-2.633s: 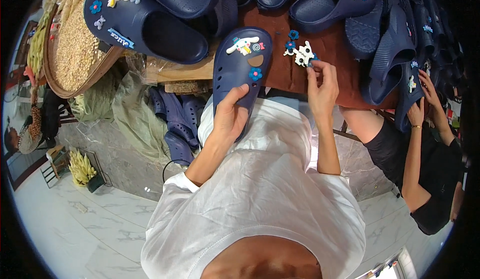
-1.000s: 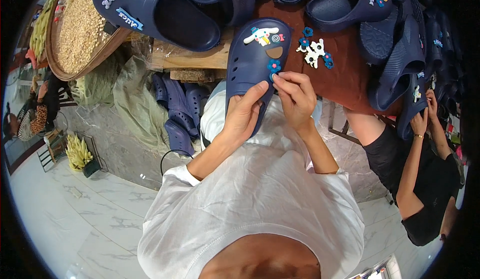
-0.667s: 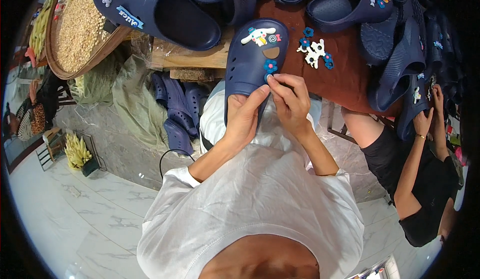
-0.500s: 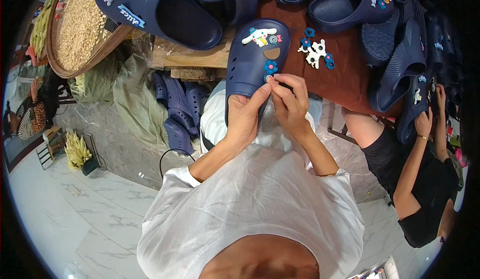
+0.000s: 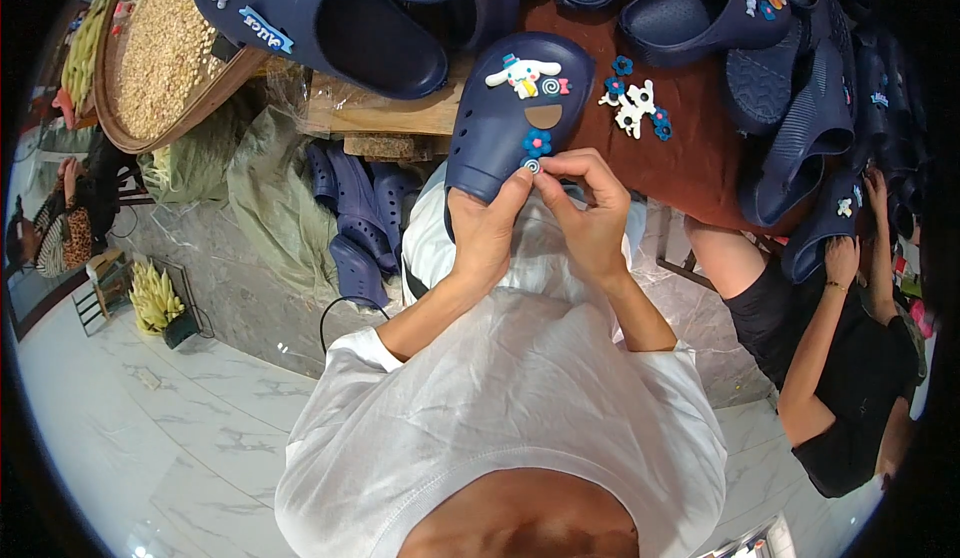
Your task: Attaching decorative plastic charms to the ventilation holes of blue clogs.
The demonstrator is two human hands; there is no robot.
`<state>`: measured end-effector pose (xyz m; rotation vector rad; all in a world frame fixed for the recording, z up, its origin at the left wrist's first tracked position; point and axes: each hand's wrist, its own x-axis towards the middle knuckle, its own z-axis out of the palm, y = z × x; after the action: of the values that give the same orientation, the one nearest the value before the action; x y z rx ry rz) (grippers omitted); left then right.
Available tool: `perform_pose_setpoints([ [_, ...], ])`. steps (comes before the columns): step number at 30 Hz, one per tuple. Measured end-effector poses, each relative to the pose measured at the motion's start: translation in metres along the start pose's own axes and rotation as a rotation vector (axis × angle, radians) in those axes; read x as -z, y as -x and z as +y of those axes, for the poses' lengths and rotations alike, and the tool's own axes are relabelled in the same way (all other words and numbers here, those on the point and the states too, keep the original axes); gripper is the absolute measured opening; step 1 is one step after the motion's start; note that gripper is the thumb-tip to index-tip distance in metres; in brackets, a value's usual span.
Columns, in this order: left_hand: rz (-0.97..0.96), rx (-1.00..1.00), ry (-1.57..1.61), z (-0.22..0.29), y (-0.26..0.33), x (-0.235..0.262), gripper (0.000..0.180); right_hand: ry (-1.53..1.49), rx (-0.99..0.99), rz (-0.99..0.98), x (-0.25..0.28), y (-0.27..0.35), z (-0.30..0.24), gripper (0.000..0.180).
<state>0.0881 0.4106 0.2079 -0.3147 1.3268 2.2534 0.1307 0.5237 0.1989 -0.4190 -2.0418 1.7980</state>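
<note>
A navy clog (image 5: 478, 123) is held up in front of me, toe pointing away. My left hand (image 5: 487, 238) grips it at the heel end, thumb on top, its other fingers hidden. With fingertips pinched, my right hand (image 5: 590, 203) holds a small white swirl charm (image 5: 531, 166) against the clog's upper, and the left thumb touches it too. Just above sits a blue flower charm (image 5: 537, 142); farther up are a brown half-round piece (image 5: 543, 116), a candy-shaped charm (image 5: 553, 87) and a white long-eared character charm (image 5: 522, 76).
Loose white charms (image 5: 632, 111) and blue flower charms (image 5: 622, 65) lie on the brown cloth (image 5: 690, 163). More navy clogs (image 5: 690, 18) crowd the far side. At right, a person (image 5: 850, 388) handles another clog (image 5: 815, 243). A grain-filled basket (image 5: 150, 68) stands at left.
The clog has turned and tilted slightly, its near end shifting left. My right hand has moved a little nearer, and the swirl charm now shows its face.
</note>
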Motion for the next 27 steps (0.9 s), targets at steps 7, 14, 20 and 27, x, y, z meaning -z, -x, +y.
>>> perform_pose_setpoints([
  [7,0.001,-0.057,-0.060,-0.002,-0.005,0.004,0.032,0.042,-0.006,0.013,-0.003,0.002,-0.003,0.013],
  [14,-0.032,-0.017,-0.141,0.006,-0.004,-0.001,0.028,-0.059,-0.042,0.027,-0.002,0.004,0.003,0.012],
  [20,-0.012,0.015,-0.078,0.005,-0.008,0.003,0.043,-0.110,-0.100,-0.022,0.001,0.002,0.001,0.012],
  [27,0.015,-0.036,-0.164,0.003,-0.009,-0.002,0.038,-0.088,-0.120,0.086,0.005,-0.004,-0.003,0.020],
])
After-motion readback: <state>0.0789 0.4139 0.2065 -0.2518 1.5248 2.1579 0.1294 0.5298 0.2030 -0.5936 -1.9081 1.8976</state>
